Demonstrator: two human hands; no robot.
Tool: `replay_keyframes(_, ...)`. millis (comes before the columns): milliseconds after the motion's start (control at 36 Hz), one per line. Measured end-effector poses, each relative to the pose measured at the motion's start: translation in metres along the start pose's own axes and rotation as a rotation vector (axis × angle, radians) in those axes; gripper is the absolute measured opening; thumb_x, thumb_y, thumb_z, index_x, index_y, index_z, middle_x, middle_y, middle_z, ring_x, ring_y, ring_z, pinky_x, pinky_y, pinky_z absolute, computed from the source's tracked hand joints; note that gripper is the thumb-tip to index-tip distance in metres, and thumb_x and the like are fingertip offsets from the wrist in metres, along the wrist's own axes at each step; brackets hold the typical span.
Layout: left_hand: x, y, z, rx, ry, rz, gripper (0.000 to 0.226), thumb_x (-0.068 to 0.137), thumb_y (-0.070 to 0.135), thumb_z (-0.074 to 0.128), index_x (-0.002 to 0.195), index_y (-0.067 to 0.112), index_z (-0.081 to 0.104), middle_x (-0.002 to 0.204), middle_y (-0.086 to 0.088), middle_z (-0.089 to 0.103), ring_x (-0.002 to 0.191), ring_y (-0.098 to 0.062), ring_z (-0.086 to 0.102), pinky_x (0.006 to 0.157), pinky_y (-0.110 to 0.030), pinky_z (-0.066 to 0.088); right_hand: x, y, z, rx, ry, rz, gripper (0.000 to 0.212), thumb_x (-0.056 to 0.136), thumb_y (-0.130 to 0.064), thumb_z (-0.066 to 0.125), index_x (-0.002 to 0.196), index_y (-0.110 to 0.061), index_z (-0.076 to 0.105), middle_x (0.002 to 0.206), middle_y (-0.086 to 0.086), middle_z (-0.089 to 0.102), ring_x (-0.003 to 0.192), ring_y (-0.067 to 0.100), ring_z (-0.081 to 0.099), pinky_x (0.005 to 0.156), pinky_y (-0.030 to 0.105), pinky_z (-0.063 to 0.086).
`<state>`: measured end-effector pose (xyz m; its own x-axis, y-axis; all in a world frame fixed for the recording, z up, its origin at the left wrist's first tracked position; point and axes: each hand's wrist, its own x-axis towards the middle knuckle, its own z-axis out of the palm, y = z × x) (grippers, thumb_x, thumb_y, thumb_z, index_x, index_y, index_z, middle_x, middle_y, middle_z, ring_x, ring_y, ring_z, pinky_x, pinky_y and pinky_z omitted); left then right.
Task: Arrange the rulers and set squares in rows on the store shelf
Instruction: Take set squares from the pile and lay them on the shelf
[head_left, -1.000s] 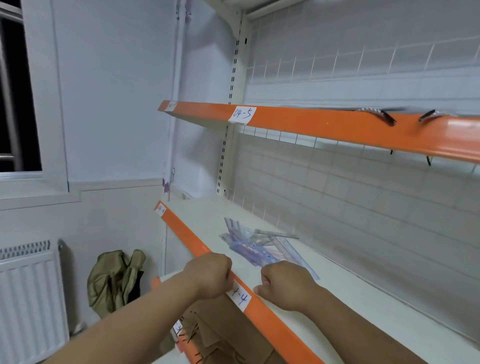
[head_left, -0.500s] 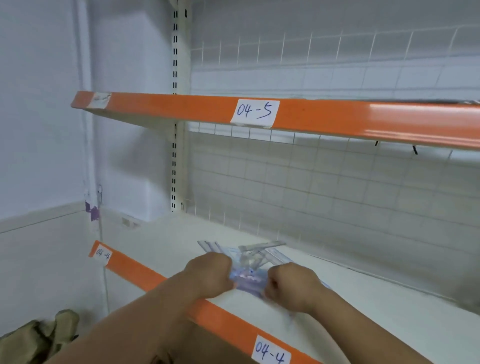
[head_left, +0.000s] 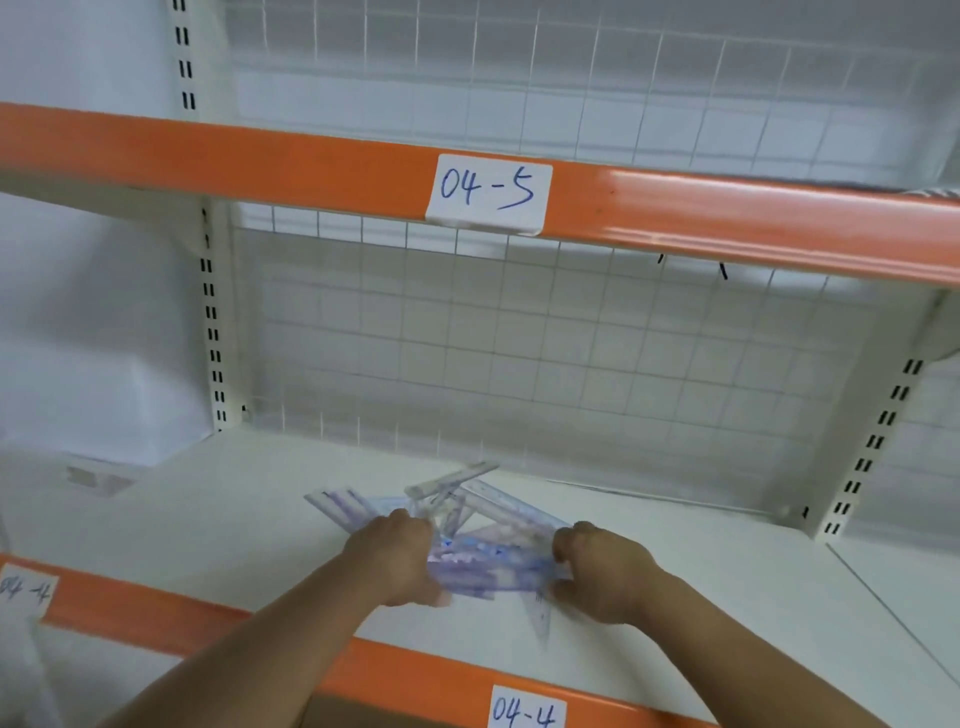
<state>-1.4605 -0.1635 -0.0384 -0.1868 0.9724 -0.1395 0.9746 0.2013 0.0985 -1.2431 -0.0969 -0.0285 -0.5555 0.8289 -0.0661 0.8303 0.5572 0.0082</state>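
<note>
1. Nearest is the orange front edge of the shelf, with a paper label stuck on it. Thin pieces could slip off over this edge.
2. Just past it, the left hand and the right hand sit at the two ends of the pile of rulers and set squares. The fingers and thumbs curl round the ends of the pile. I cannot tell how hard they squeeze.
3. The pile lies on the shelf, near the front and about the middle. The pieces are thin, flat, see-through plastic. I think they are light, stiff and smooth, so they may slide over each other and fan out. A hard bend might snap one.
4. The long flat sides look best to hold, not the tips. One pointed corner sticks out toward the front edge and could poke.
5. At the back of the pile a clear ruler sits tilted on top. It looks ready to slide off.
6. White shelf shows to the left and right of the pile, so there is room for rows.
7. Far back is the wire grid; thin tips could slip through its holes. The upper shelf hangs above, so lifts should stay low.
</note>
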Motion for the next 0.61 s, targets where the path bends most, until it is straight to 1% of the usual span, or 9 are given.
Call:
replay_keyframes(56, 0.003, 0.002, 0.002, 0.006, -0.031, -0.026, 0.067, 0.075, 0.058, 0.07, 0.124, 0.018, 0.05, 0.125, -0.004, 0.046, 0.113, -0.024, 0.055, 0.084, -0.031, 0.045, 0.0, 0.004, 0.002, 0.001, -0.034, 0.021, 0.045, 0.091, -0.043, 0.053, 0.127, -0.017, 0.049, 0.124, 0.006, 0.049, 0.113, 0.025, 0.055, 0.09, 0.031, 0.044)
replay_keyframes(139, 0.005, 0.003, 0.002, -0.01, -0.017, -0.032, 0.063, 0.076, 0.056, 0.07, 0.123, 0.018, 0.051, 0.124, -0.004, 0.045, 0.111, -0.023, 0.056, 0.083, -0.031, 0.045, 0.002, 0.009, 0.006, -0.004, -0.063, 0.032, 0.042, 0.094, -0.042, 0.047, 0.127, -0.017, 0.049, 0.123, 0.007, 0.048, 0.111, 0.026, 0.055, 0.09, 0.034, 0.045)
replay_keyframes(194, 0.008, 0.002, 0.003, -0.018, -0.02, -0.024, 0.061, 0.078, 0.053, 0.07, 0.123, 0.017, 0.05, 0.123, -0.004, 0.048, 0.11, -0.023, 0.057, 0.084, -0.031, 0.045, 0.003, 0.011, 0.009, 0.001, -0.061, 0.033, 0.038, 0.095, -0.039, 0.043, 0.125, -0.018, 0.051, 0.122, 0.007, 0.05, 0.11, 0.026, 0.056, 0.089, 0.033, 0.045)
replay_keyframes(250, 0.01, 0.001, 0.003, -0.033, -0.034, -0.013, 0.056, 0.079, 0.05, 0.07, 0.12, 0.016, 0.05, 0.122, -0.003, 0.053, 0.107, -0.022, 0.058, 0.08, -0.029, 0.044, 0.005, 0.012, 0.011, 0.0, -0.049, 0.024, 0.035, 0.096, -0.038, 0.042, 0.122, -0.019, 0.053, 0.12, 0.007, 0.053, 0.107, 0.025, 0.057, 0.087, 0.032, 0.046)
replay_keyframes(389, 0.014, 0.001, 0.002, -0.032, -0.045, 0.005, 0.049, 0.08, 0.046, 0.07, 0.115, 0.016, 0.052, 0.117, -0.003, 0.06, 0.103, -0.022, 0.06, 0.072, -0.025, 0.04, 0.007, 0.015, 0.014, -0.003, -0.018, 0.002, 0.037, 0.097, -0.041, 0.042, 0.123, -0.019, 0.055, 0.12, 0.005, 0.057, 0.107, 0.023, 0.057, 0.085, 0.029, 0.046)
replay_keyframes(500, 0.016, -0.002, 0.002, -0.011, 0.027, 0.042, 0.037, 0.08, 0.045, 0.069, 0.106, 0.021, 0.055, 0.113, 0.002, 0.062, 0.101, -0.018, 0.059, 0.07, -0.023, 0.037, 0.009, 0.018, 0.015, 0.002, 0.011, -0.001, 0.035, 0.096, -0.04, 0.043, 0.118, -0.016, 0.058, 0.118, 0.006, 0.055, 0.104, 0.023, 0.058, 0.076, 0.027, 0.041)
replay_keyframes(556, 0.016, -0.004, 0.001, -0.001, 0.078, 0.049, 0.035, 0.081, 0.043, 0.066, 0.108, 0.022, 0.06, 0.112, 0.003, 0.064, 0.103, -0.017, 0.06, 0.07, -0.023, 0.039, 0.009, 0.018, 0.015, 0.001, 0.019, 0.0, 0.035, 0.096, -0.039, 0.045, 0.116, -0.014, 0.058, 0.117, 0.007, 0.053, 0.1, 0.024, 0.057, 0.072, 0.025, 0.038)
replay_keyframes(611, 0.017, -0.004, 0.0, 0.022, 0.088, 0.05, 0.032, 0.084, 0.042, 0.062, 0.11, 0.023, 0.061, 0.113, 0.003, 0.063, 0.105, -0.017, 0.059, 0.077, -0.025, 0.044, 0.009, 0.018, 0.015, 0.011, 0.02, -0.002, 0.033, 0.096, -0.039, 0.045, 0.114, -0.014, 0.058, 0.114, 0.008, 0.052, 0.087, 0.021, 0.052, 0.071, 0.026, 0.038)
